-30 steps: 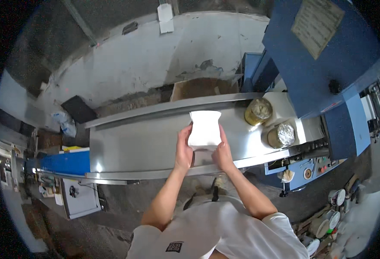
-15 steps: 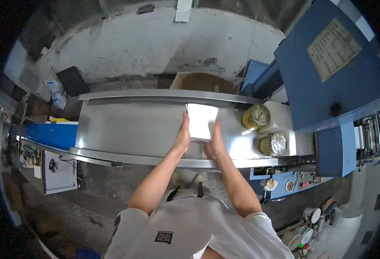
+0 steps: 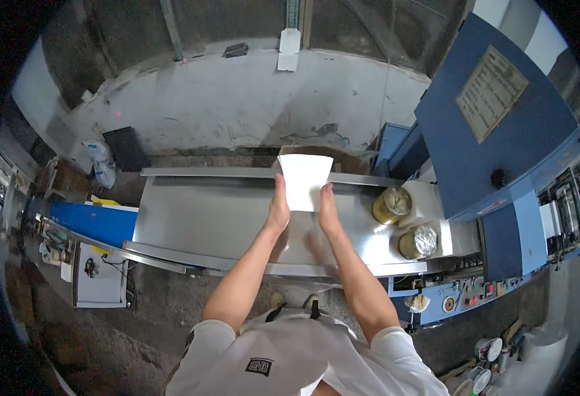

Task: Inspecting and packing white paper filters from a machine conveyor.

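A stack of white paper (image 3: 305,183) is held upright over the metal table between my two hands. My left hand (image 3: 278,209) presses its left edge, and my right hand (image 3: 328,209) presses its right edge, with fingers stretched along the sides. At the upper left corner, the sheets' edges look slightly spread. Both hands are off the long shiny table (image 3: 211,204), whose surface shows their blurred reflections.
Two wrapped cylindrical tins (image 3: 391,204) stand at the table's right end, beside a white block (image 3: 423,206). A blue machine (image 3: 494,119) rises at the right. Raised metal rails edge the table. Behind it sits a cardboard box (image 3: 356,162) near the wall.
My hands have lifted the paper stack away from the tabletop, and it now overlaps the far rail. The whole view has shifted, showing more of the wall and windows.
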Demonstrator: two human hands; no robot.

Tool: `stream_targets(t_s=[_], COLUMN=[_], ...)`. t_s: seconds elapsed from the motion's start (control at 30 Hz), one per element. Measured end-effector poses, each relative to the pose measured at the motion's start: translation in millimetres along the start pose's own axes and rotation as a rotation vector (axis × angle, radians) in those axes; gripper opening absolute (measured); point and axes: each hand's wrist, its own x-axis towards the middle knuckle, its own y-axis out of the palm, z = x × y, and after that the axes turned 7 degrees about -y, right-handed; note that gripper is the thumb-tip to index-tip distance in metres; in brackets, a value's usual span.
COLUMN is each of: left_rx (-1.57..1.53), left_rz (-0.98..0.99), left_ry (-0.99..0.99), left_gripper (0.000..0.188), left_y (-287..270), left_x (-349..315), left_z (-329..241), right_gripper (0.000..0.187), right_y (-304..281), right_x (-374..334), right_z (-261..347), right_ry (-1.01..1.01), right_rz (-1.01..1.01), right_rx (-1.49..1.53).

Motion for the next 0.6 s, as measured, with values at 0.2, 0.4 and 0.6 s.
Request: stream_targets(t_s=[0.2, 0.4, 0.6], left_rx=[0.086, 0.195, 0.42], left_rz=[0.067, 0.103, 0.033], left_ry=[-0.048, -0.233, -0.331], left_gripper=[0.076, 0.073, 0.071], left_y=[17, -3, -8], left_x=[-23, -49, -53], left_z=[-29, -17, -9], right_gripper=[0.082, 0.079, 0.074], right_y=[-11, -3, -16], right_x=[-11, -38, -58], right_z=[-3, 33, 23], right_ry=[0.149, 0.431, 0.532], right_rz=[-0.036, -0.045, -0.12], right_rx=[0.052, 0.209, -0.07])
